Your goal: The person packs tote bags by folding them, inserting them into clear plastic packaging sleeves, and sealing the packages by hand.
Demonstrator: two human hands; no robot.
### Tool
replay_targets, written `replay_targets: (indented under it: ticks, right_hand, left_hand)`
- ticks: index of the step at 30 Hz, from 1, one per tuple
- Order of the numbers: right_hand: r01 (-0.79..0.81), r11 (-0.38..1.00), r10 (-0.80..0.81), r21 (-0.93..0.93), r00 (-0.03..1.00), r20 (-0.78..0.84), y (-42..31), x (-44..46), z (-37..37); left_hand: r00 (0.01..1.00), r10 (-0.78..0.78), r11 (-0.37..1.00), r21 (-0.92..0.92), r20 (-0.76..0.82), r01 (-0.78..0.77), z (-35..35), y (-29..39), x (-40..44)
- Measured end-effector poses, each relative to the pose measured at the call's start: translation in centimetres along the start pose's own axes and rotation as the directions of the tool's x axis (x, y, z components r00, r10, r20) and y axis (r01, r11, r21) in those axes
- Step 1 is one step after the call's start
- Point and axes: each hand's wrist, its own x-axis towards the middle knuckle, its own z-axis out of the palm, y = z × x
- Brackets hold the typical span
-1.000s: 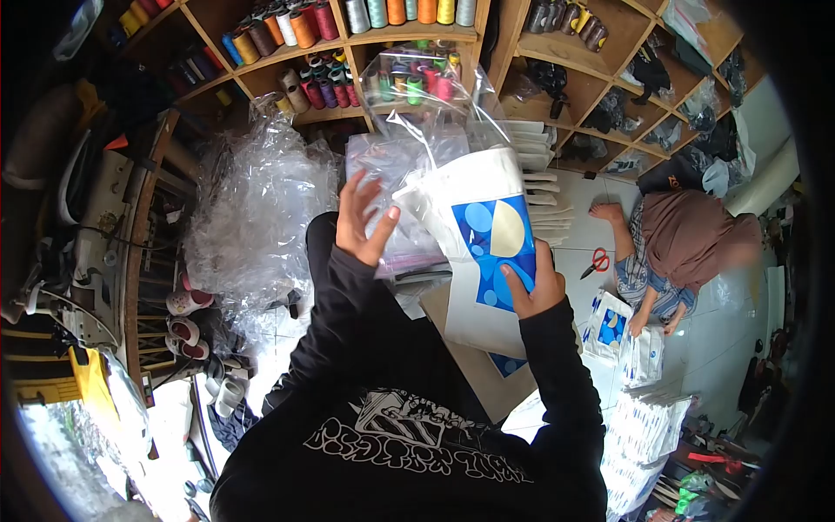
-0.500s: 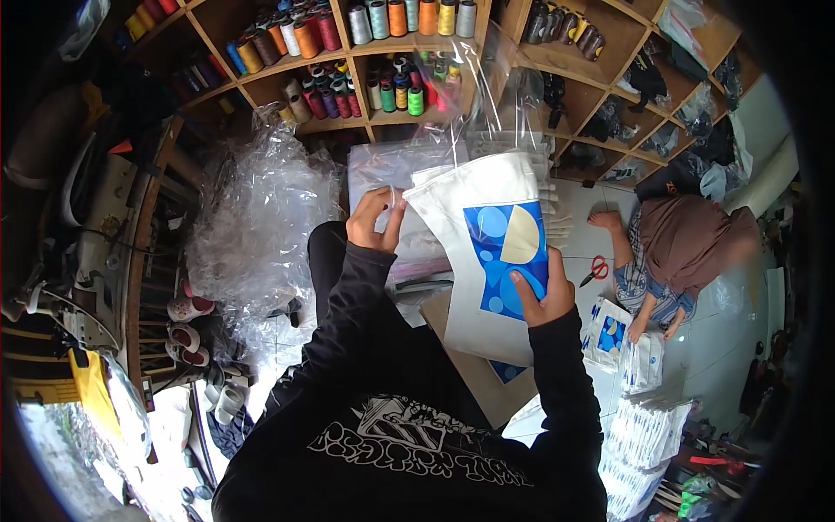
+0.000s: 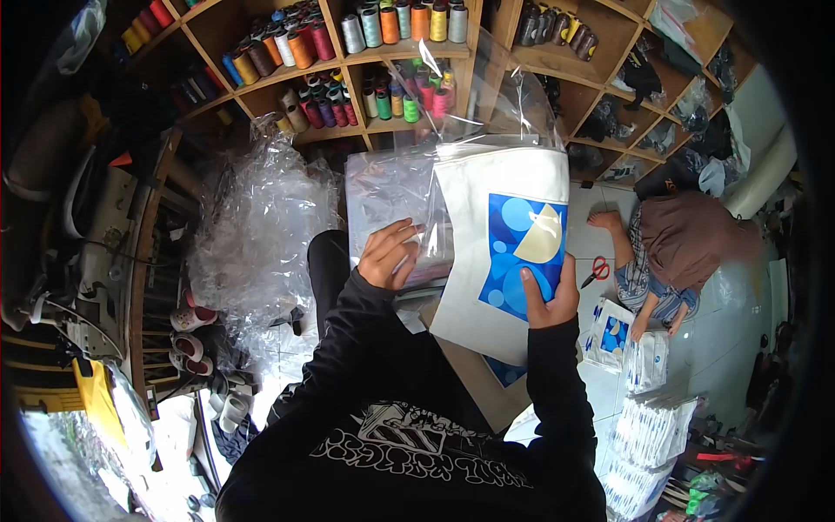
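My right hand point(image 3: 551, 297) grips a white cloth pouch point(image 3: 465, 261) by its right side, thumb across the front. The pouch stands tilted up before me; its front carries a blue printed panel point(image 3: 515, 248) with pale circles and a cream shape. A clear plastic bag point(image 3: 500, 109) rises above the pouch's top edge; how far it covers the pouch I cannot tell. Left of the pouch, my left hand point(image 3: 388, 255) has loosely bent fingers spread apart, close to the transparent film. Below lies a brown board point(image 3: 478, 383) with another blue-printed piece point(image 3: 504, 372) on it, partly hidden.
Thread spools point(image 3: 396, 100) fill the wooden shelves point(image 3: 487, 65) ahead. Crumpled plastic point(image 3: 261, 217) is heaped at left; flat clear bags point(image 3: 374, 187) are stacked ahead. At right, a person point(image 3: 687, 244) handles white pouches point(image 3: 648, 361) on the floor near red-handled scissors point(image 3: 597, 271) and stacked pouches point(image 3: 644, 444).
My left hand has come down from the pouch's upper left corner, its fingers loosening. The pouch has shifted slightly right, still in my right hand.
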Motion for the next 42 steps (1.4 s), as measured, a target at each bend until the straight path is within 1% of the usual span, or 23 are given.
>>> replay_targets:
  ticks: [3, 5, 6, 7, 11, 13, 15, 17, 19, 20, 21, 23, 24, 25, 27, 31, 34, 37, 38, 39, 40, 41, 42]
  right_hand:
    - [0.020, 1.000, -0.020, 0.001, 1.000, -0.018, 0.1, -0.3, 0.3]
    - [0.025, 1.000, -0.025, 0.005, 1.000, -0.016, 0.0, -0.5, 0.5]
    - [0.024, 1.000, -0.024, 0.005, 1.000, -0.018, -0.1, -0.6, 0.5]
    - [0.034, 0.999, -0.034, 0.013, 0.999, -0.002, -0.2, -0.8, 0.6]
    - [0.049, 0.999, -0.049, 0.017, 0.998, 0.036, -0.9, -1.8, 1.1]
    - [0.061, 0.998, -0.062, 0.014, 0.997, 0.048, -0.1, -2.6, 1.3]
    - [0.218, 0.976, -0.218, -0.019, 0.976, -0.011, 1.2, -3.4, 1.5]
    - [0.238, 0.971, -0.238, 0.004, 0.971, -0.036, 2.0, -4.2, 1.4]
    - [0.362, 0.932, -0.361, -0.018, 0.932, 0.044, 3.3, -4.8, 0.5]
    - [0.413, 0.909, -0.415, 0.055, 0.909, 0.042, 4.3, -5.3, 0.5]
    - [0.401, 0.915, -0.402, 0.039, 0.915, 0.033, 4.8, -5.9, 0.1]
    - [0.389, 0.919, -0.393, 0.068, 0.918, 0.062, 4.5, -6.7, -0.9]
    - [0.238, 0.958, -0.263, 0.161, 0.952, 0.158, 5.7, -7.9, -1.4]
    - [0.229, 0.962, -0.250, 0.146, 0.957, 0.146, 5.5, -7.8, -2.0]
    - [0.108, 0.845, -0.256, 0.523, 0.941, 0.220, 4.7, -6.6, -3.3]
    - [-0.025, 0.644, -0.099, 0.764, 0.988, 0.115, 9.4, -4.5, -4.3]
    - [-0.104, 0.659, -0.112, 0.745, 0.966, 0.234, 5.5, -2.0, -5.1]
    - [-0.238, 0.648, -0.112, 0.724, 0.910, 0.399, 5.7, -1.7, -6.3]
    - [-0.374, 0.620, 0.090, 0.689, 0.907, 0.411, 7.4, -1.7, -6.1]
    - [-0.129, 0.808, -0.148, 0.575, 0.900, 0.410, 8.6, -1.4, -7.0]
    - [-0.092, 0.816, -0.132, 0.570, 0.931, 0.340, 8.4, -1.6, -7.0]
    - [-0.056, 0.825, -0.117, 0.563, 0.957, 0.267, 8.3, -2.2, -6.9]
    - [-0.058, 0.823, -0.120, 0.565, 0.955, 0.272, 8.6, -2.5, -7.0]
  left_hand:
    - [0.982, -0.071, 0.985, -0.144, 0.175, 0.097, -2.6, 2.2, 1.9]
    - [0.984, -0.075, 0.931, -0.342, 0.164, 0.128, -1.5, -0.7, 0.8]
    - [0.939, -0.338, 0.673, -0.681, 0.061, 0.287, -0.7, -1.6, 0.6]
    - [0.802, -0.593, 0.283, -0.914, 0.071, 0.290, -0.6, -1.7, 1.3]
    - [0.901, -0.363, 0.152, -0.939, 0.238, 0.309, -1.8, -1.8, 4.5]
    - [0.930, -0.303, 0.144, -0.955, 0.206, 0.258, -2.0, -1.3, 5.7]
    - [0.936, -0.246, 0.255, -0.914, 0.254, 0.315, -2.2, -0.6, 6.1]
    - [0.972, -0.182, 0.381, -0.901, 0.145, 0.206, -1.9, 0.2, 6.6]
    - [0.882, -0.259, 0.109, -0.896, 0.393, 0.431, -1.7, -0.5, 5.1]
    - [0.808, -0.301, -0.165, -0.862, 0.507, 0.479, -0.6, -0.4, 5.3]
    - [0.955, -0.134, -0.118, -0.961, 0.264, 0.249, 0.8, 0.4, 5.2]
    - [0.940, -0.059, -0.023, -0.942, 0.335, 0.334, 1.3, 0.9, 4.9]
    - [0.945, 0.071, 0.042, -0.947, 0.320, 0.317, 1.9, 0.9, 5.3]
    - [0.942, 0.085, 0.025, -0.945, 0.326, 0.325, 2.1, 1.2, 4.8]
    - [0.862, -0.181, 0.137, -0.855, 0.474, 0.500, 2.1, 2.0, 3.5]
    - [0.857, -0.038, 0.005, -0.857, 0.514, 0.515, 1.1, 4.4, 6.4]
    - [0.883, 0.135, 0.067, -0.894, 0.449, 0.444, 1.9, 3.9, 6.2]
    - [0.869, 0.118, 0.168, -0.872, 0.480, 0.459, 2.4, 4.8, 7.1]
    - [0.848, 0.057, 0.069, -0.850, 0.527, 0.523, 2.9, 4.3, 6.4]
    - [0.820, 0.000, -0.035, -0.820, 0.572, 0.572, 3.4, 3.8, 5.7]
    - [0.869, 0.037, 0.039, -0.869, 0.494, 0.493, 3.0, 3.8, 5.4]
    - [0.793, 0.036, 0.206, -0.781, 0.608, 0.590, 3.1, 2.1, 4.6]
    - [0.823, 0.035, 0.204, -0.810, 0.567, 0.550, 4.0, 1.2, 3.6]
